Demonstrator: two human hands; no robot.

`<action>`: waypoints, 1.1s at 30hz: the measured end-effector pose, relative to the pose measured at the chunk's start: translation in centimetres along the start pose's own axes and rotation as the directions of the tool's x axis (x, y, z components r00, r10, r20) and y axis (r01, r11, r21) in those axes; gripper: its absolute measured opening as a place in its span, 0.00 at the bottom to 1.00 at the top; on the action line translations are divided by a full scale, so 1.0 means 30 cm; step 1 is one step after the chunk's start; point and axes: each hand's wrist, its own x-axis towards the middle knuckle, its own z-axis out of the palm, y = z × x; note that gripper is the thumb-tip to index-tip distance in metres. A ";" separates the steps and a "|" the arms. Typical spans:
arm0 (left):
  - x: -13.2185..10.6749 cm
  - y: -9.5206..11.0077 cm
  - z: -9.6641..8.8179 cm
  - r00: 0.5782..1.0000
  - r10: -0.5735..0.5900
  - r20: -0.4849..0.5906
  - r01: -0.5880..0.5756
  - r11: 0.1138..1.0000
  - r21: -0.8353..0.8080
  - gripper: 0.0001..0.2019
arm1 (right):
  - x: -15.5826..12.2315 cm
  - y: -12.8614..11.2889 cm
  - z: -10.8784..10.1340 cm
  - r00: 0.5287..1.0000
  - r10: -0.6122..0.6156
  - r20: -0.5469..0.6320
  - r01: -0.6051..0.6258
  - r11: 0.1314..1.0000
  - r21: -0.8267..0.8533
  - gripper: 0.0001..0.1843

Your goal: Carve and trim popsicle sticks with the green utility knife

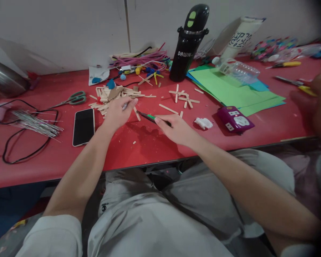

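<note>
My left hand rests on the red table beside a heap of wooden craft sticks. Its fingers pinch a small greyish piece that I cannot name. My right hand lies to the right of it, closed on a thin dark tool with a green band whose tip points left toward the left hand. A loose wooden stick lies between the two hands.
A phone lies left of my left arm, with green-handled scissors and a black cable farther left. A black bottle, green paper sheets and a purple socket adapter stand right. Another person's hand shows at the right edge.
</note>
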 end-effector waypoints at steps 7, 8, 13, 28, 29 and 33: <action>0.001 0.014 0.002 1.000 -0.012 0.014 0.012 0.999 0.038 0.21 | 0.008 -0.011 -0.019 1.000 0.002 0.019 -0.001 0.996 -0.089 0.20; 0.000 0.020 0.001 1.000 -0.014 0.016 0.013 0.999 0.045 0.20 | 0.009 -0.012 -0.024 1.000 0.003 0.019 -0.001 0.995 -0.099 0.20; -0.001 0.038 -0.002 1.000 0.021 0.011 -0.021 0.999 0.031 0.22 | 0.012 0.006 -0.054 0.998 0.042 0.051 -0.038 0.997 -0.070 0.21; 0.001 -0.003 0.023 0.992 0.081 -0.093 -0.070 0.990 0.119 0.18 | -0.039 -0.036 -0.006 0.994 0.087 0.068 -0.089 0.996 0.029 0.20; 0.002 -0.001 0.022 0.993 0.071 -0.096 -0.058 0.990 0.129 0.17 | -0.041 -0.038 -0.004 0.995 0.084 0.057 -0.085 0.996 0.013 0.20; 0.003 0.000 0.021 0.993 0.053 -0.105 -0.039 0.990 0.133 0.17 | -0.046 -0.040 0.012 0.998 0.064 0.028 -0.062 0.996 -0.058 0.17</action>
